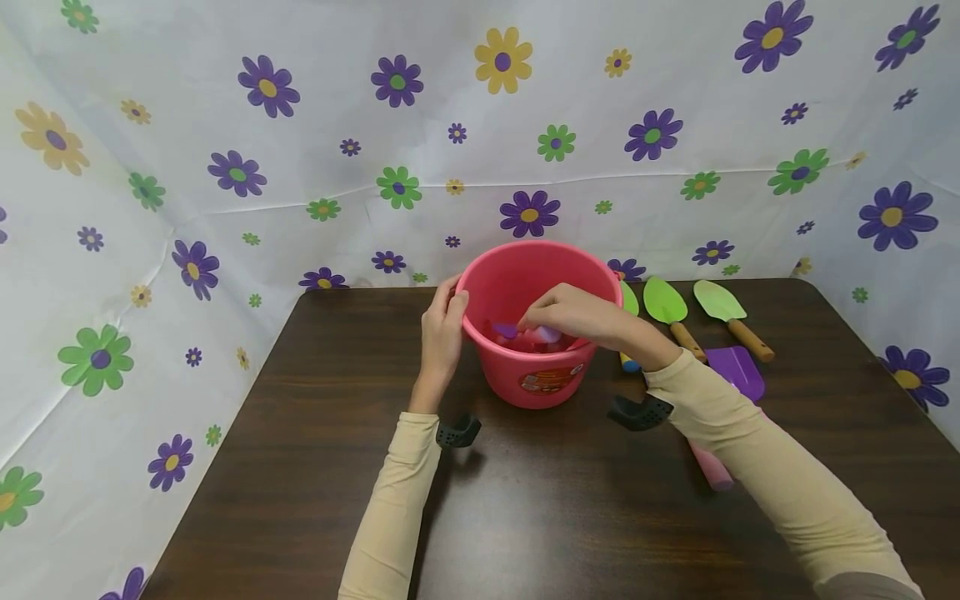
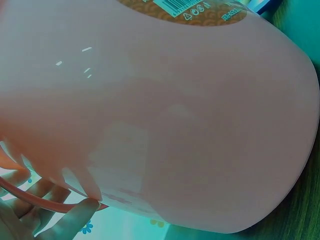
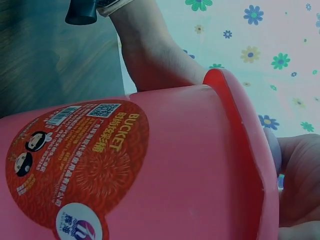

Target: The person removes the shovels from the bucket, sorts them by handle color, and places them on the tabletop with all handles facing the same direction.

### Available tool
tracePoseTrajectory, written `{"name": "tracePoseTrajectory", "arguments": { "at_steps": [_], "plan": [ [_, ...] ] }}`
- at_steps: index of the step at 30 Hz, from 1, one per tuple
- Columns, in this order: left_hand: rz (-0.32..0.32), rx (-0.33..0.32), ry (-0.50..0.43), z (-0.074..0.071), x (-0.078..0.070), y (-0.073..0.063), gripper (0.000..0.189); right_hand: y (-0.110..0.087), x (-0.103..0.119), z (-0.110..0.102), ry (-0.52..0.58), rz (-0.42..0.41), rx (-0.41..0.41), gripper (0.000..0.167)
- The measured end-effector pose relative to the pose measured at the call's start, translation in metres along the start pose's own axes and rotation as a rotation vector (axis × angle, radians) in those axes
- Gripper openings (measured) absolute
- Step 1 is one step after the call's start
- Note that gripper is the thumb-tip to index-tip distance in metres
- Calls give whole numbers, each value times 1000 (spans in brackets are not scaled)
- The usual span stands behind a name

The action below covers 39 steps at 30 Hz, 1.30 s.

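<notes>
A pink bucket point(image 1: 534, 379) with a red oval label point(image 3: 80, 155) stands on the dark wooden table. My left hand point(image 1: 442, 325) grips its rim on the left side; in the left wrist view, curled fingers point(image 2: 82, 215) show at the rim and handle. Over the near right rim my right hand point(image 1: 573, 312) reaches into the bucket, fingers pointing down and bent. Beneath those fingertips lie small purple point(image 1: 505, 330), lavender point(image 1: 549, 334) and red pieces. I cannot tell whether the right fingers pinch one of them.
Right of the bucket lie a green trowel point(image 1: 665, 300) and a paler green one point(image 1: 718, 300), both wooden-handled. Another green blade point(image 1: 628, 297) is partly hidden by the bucket. A purple shovel point(image 1: 738, 371) with a pink handle point(image 1: 709, 467) lies under my right forearm. Flowered cloth point(image 1: 315, 150) hangs behind.
</notes>
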<state>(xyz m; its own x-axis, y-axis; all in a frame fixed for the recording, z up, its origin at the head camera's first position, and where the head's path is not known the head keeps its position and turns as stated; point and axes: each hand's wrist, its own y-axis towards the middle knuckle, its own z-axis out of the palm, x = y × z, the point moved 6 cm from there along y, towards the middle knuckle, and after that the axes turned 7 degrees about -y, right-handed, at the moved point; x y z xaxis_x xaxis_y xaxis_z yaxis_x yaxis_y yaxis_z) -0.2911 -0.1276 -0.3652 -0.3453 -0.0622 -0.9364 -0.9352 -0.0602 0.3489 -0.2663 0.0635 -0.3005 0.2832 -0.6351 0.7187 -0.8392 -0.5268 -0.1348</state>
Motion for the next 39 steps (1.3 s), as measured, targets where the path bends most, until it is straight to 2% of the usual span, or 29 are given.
{"name": "tracePoseTrajectory", "arguments": {
  "at_steps": [11, 14, 22, 32, 39],
  "plan": [
    [0, -2, -16, 0, 1, -1, 45, -10, -6, -13, -10, 69, -170, 31],
    [-5, 2, -21, 0, 2, -1, 45, -12, -9, -15, 43, 78, -191, 30],
    [4, -7, -21, 0, 2, -1, 45, -18, -18, -20, 334, 93, -159, 36],
    [5, -8, -26, -1, 2, -2, 44, -20, -24, -24, 443, 110, -147, 41],
    [10, -9, -15, 0, 1, -1, 44, -21, -24, -26, 582, 130, -104, 40]
  ]
}}
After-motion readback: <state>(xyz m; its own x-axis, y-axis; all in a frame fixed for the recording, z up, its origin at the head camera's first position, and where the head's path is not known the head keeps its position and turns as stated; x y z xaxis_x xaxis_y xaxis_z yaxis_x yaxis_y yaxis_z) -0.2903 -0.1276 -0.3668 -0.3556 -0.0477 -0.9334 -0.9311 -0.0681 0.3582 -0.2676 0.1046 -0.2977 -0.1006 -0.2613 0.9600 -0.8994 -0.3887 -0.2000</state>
